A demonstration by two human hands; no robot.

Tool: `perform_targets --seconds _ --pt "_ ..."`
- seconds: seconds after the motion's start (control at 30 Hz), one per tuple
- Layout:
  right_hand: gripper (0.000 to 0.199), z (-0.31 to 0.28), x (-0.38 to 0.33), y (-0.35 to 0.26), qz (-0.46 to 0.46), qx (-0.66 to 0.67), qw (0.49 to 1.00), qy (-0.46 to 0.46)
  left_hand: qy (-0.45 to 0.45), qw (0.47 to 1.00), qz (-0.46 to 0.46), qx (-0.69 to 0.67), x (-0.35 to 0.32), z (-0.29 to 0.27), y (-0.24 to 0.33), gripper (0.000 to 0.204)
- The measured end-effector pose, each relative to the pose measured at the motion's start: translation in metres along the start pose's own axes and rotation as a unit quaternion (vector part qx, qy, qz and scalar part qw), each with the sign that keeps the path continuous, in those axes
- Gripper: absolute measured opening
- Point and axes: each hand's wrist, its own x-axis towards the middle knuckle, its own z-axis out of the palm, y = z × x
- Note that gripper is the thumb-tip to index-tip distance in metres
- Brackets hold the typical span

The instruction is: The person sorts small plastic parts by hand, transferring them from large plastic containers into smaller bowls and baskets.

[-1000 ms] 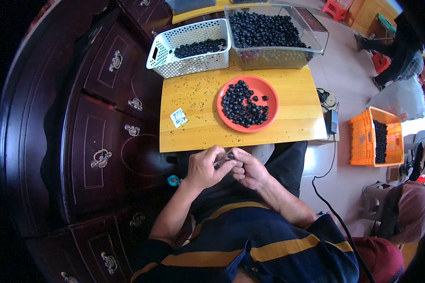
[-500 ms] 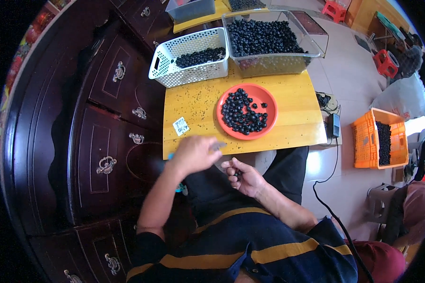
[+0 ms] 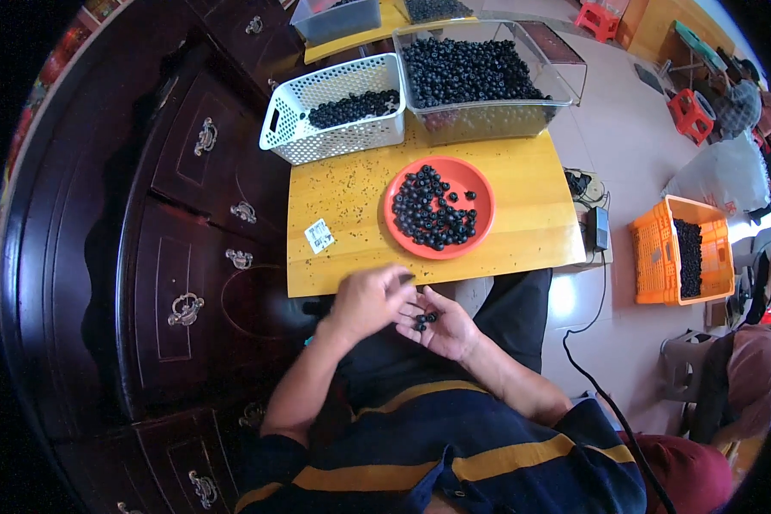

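My right hand (image 3: 444,327) lies palm up just below the edge of the yellow wooden table (image 3: 522,214), cupping a few small black beads (image 3: 423,319). My left hand (image 3: 368,297) hovers beside it, fingers reaching over the palm and touching the beads. On the table in front stands an orange plate (image 3: 480,201) with a heap of the same black beads (image 3: 433,208).
A white perforated basket (image 3: 334,137) and a clear bin (image 3: 488,116), both holding black beads, stand at the table's far edge. A small white tag (image 3: 319,236) lies left. Dark wooden cabinet (image 3: 188,257) on the left. Orange crate (image 3: 660,248), cable and another person at right.
My left hand came back from near the table edge to my right palm. The right hand has turned open, showing the beads. The camera tilted slightly.
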Motion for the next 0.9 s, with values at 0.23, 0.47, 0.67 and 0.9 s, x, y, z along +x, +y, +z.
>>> perform_targets --seconds 0.23,0.47,0.67,0.9 --pt "0.042 -0.007 0.006 0.006 -0.014 -0.025 1.0 0.005 -0.046 0.998 -0.015 0.028 -0.054 0.039 -0.002 0.029" --pt "0.041 -0.014 0.01 0.009 -0.022 -0.001 1.0 0.019 -0.002 0.999 0.02 0.032 -0.062 0.048 0.0 0.03" --pt "0.039 -0.009 0.007 0.01 -0.022 0.035 0.999 0.005 -0.014 1.0 0.01 0.008 -0.065 0.052 -0.005 0.027" --pt "0.034 -0.007 0.008 0.015 -0.032 -0.049 0.998 0.021 0.065 0.997 0.04 -0.027 -0.065 0.048 -0.008 0.025"
